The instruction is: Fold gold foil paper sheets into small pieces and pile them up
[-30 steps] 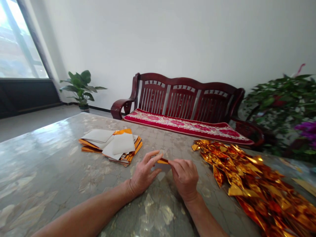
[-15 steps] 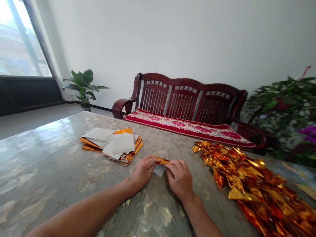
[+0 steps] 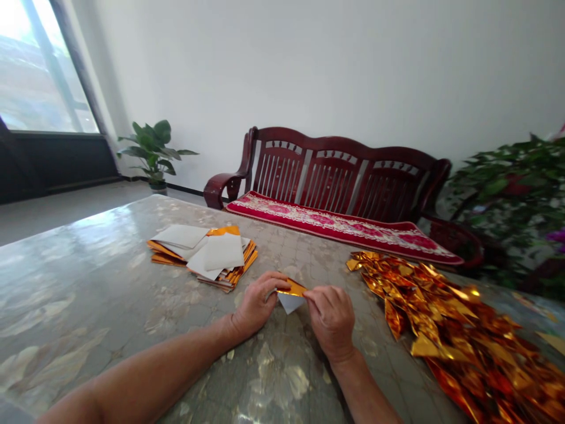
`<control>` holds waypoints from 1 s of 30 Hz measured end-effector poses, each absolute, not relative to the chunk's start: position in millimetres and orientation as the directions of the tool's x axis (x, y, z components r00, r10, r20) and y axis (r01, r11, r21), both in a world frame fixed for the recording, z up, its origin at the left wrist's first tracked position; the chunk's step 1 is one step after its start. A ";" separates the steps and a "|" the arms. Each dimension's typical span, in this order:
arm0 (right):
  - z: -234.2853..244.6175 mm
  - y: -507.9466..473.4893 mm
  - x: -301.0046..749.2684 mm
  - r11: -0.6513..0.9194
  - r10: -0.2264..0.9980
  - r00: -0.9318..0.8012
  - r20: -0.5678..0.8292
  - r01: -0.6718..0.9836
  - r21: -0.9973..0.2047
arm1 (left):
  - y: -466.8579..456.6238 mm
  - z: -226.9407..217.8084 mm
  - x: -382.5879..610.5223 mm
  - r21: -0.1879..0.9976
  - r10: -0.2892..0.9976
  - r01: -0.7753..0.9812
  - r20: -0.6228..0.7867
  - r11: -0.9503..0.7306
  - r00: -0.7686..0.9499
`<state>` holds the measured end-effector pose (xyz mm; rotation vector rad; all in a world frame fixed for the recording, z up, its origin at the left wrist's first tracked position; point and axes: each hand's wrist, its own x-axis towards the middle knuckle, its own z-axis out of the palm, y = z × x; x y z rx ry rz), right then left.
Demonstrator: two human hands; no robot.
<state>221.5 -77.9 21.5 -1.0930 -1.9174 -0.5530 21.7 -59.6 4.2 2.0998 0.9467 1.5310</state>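
Note:
Between my hands is a sheet of foil paper (image 3: pixel 292 287), gold on one side and pale on the other, its far edge folded over so a gold band shows above a pale corner. My left hand (image 3: pixel 259 299) pinches the band's left end between thumb and fingers. At the right end, my right hand (image 3: pixel 330 318) is closed with thumb and curled fingers gripping the tip. Beyond my left hand lies a loose stack of pale sheets with gold undersides (image 3: pixel 216 257). A heap of folded gold foil pieces (image 3: pixel 436 312) spreads to the right of my right hand.
The table (image 3: pixel 119 318) has a glossy, flower-patterned top. Behind it stands a dark red wooden bench (image 3: pixel 335 171) with a red and white seat cover (image 3: pixel 326 221). One potted plant (image 3: pixel 152 150) is at the far left, and leafy plants (image 3: pixel 516 182) are at the right.
My right hand has shifted slightly right, and more of the gold band shows between my hands. Both hands keep hold of the paper. The whole view has moved a little.

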 end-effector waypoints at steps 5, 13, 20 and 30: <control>21.7 -80.0 220.4 0.511 0.430 -0.296 0.853 0.858 0.041 | -61.8 6.0 22.6 0.598 0.691 0.352 0.664 -0.720 0.285; 22.6 -81.4 220.5 0.532 0.422 -0.317 0.850 0.845 0.051 | -56.6 2.0 20.5 0.524 0.605 0.342 0.770 -0.780 0.203; 19.6 -76.1 222.9 0.606 0.516 -0.381 0.767 0.795 -0.012 | -51.3 -0.7 16.7 0.529 0.703 0.483 0.633 -0.698 0.323; 4.5 -68.1 224.7 0.599 0.754 -0.438 0.490 0.764 -0.241 | -52.0 9.7 12.8 0.264 0.781 0.754 0.393 -0.602 0.486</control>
